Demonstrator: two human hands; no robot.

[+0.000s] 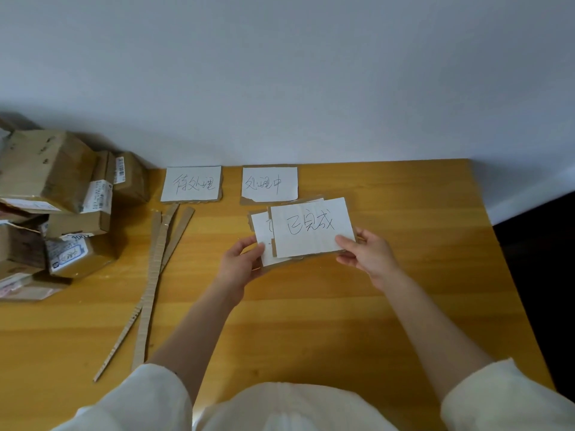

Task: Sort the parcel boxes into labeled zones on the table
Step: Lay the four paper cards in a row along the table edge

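Two handwritten label cards lie flat at the table's far edge, one on the left and one to its right. I hold more cardboard-backed label cards above the table's middle. My right hand grips the top card by its right lower corner. My left hand grips a lower card, mostly hidden under the top one. A pile of brown parcel boxes with shipping stickers sits at the left end of the table.
Long cardboard strips lie diagonally between the boxes and my arms. The wooden table meets a white wall at the back, and its right edge drops to a dark floor.
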